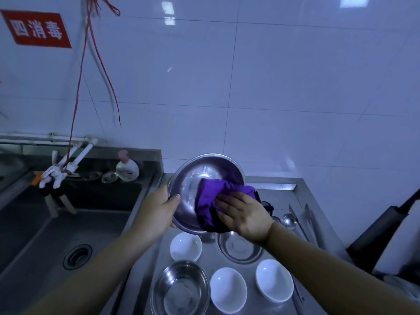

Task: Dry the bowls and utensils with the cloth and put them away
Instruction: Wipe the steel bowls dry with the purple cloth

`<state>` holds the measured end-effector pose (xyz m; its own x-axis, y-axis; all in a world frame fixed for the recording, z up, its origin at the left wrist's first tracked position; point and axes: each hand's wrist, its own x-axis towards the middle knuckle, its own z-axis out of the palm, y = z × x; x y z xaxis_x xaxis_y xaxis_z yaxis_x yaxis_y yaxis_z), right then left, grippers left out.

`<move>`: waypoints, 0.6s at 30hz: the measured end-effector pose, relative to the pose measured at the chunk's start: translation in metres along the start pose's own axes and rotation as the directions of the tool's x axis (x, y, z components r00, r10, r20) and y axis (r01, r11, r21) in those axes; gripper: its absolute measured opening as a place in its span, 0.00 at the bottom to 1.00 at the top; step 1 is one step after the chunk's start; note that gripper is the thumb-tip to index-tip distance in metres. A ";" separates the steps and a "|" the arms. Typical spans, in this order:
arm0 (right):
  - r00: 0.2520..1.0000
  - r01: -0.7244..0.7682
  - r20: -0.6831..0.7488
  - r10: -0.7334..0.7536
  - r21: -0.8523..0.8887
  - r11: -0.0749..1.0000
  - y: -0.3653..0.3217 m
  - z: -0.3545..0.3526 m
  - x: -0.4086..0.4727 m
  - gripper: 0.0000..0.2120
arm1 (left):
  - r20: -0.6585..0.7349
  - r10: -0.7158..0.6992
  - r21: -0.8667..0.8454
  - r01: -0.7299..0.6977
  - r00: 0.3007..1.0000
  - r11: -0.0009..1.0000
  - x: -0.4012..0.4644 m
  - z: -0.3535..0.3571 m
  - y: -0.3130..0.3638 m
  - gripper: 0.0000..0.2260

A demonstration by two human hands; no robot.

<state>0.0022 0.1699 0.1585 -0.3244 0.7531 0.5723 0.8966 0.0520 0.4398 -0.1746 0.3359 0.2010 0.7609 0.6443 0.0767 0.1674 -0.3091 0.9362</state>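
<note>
One steel bowl [205,178] is held tilted above the counter [279,189]. Left hand [156,214] grips its rim at 9 o'clock, thumb curled inside. Right hand [244,215] presses the purple cloth [212,198] into the basin at 4 o'clock, fingers spread flat. Judged light, rigid, slick when wet; hold by the rim. Three white bowls [228,289] below look breakable.

Left hand [159,212] curled in a grip, thumb forward; right hand [244,214] flat, fingers [223,201] spread
</note>
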 end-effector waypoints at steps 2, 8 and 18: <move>0.997 -0.073 -0.017 0.072 -0.010 0.997 -0.011 0.004 0.004 0.10 | -0.049 0.014 0.022 -0.012 0.999 1.000 -0.001 0.000 -0.003 0.11; 0.912 -0.395 -0.087 0.400 0.065 0.916 -0.088 0.025 0.036 0.06 | -0.245 -0.053 -0.074 0.036 0.968 0.997 -0.011 0.018 -0.008 0.09; 0.995 0.000 -0.104 0.008 0.073 0.997 -0.052 0.010 0.028 0.07 | -0.030 -0.069 -0.072 0.067 0.997 0.995 -0.005 -0.034 0.004 0.08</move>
<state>-0.0502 0.1950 0.1443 -0.3469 0.6815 0.6443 0.9163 0.0999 0.3878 -0.1987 0.3555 0.2160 0.7281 0.6851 0.0221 0.1726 -0.2144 0.9614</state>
